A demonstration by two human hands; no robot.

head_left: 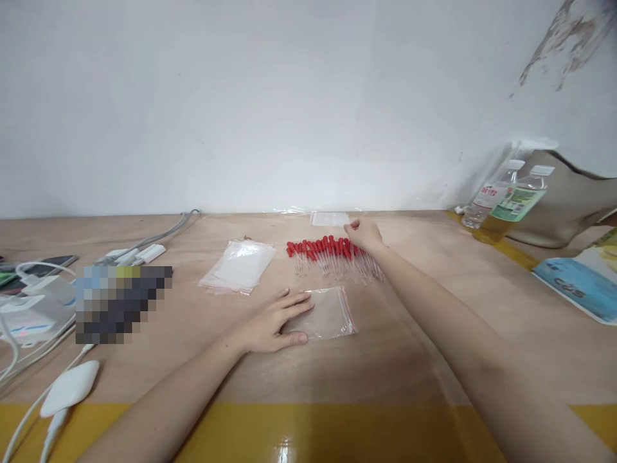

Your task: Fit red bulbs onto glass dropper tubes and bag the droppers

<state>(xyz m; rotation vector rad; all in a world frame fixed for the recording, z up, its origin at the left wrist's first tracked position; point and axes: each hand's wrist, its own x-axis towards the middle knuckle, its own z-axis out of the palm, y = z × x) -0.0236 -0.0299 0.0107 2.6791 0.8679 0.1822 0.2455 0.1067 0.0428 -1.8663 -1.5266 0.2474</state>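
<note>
My left hand (pixel 279 321) lies flat on the table, fingers spread over the left side of a clear zip bag (pixel 332 312) with a red seal line at its right end. Beyond it is a row of droppers (pixel 321 251) with red bulbs and thin clear tubes, bulbs towards the wall. My right hand (pixel 365 235) is at the far right end of this row, thumb and fingers pinched together. What they hold, if anything, is hidden. Just left of those fingertips sits a small white packet (pixel 329 219). A stack of zip bags (pixel 243 265) rests left of the droppers.
Chargers and white cables (pixel 36 315) crowd the left side, with a white adapter (pixel 70 388) nearer me. Two bottles (pixel 518 204) and a grey-brown bag (pixel 549 199) stand at the far right. A blue packet (pixel 576 288) lies in front of them. The wall (pixel 289 116) bounds the table's back.
</note>
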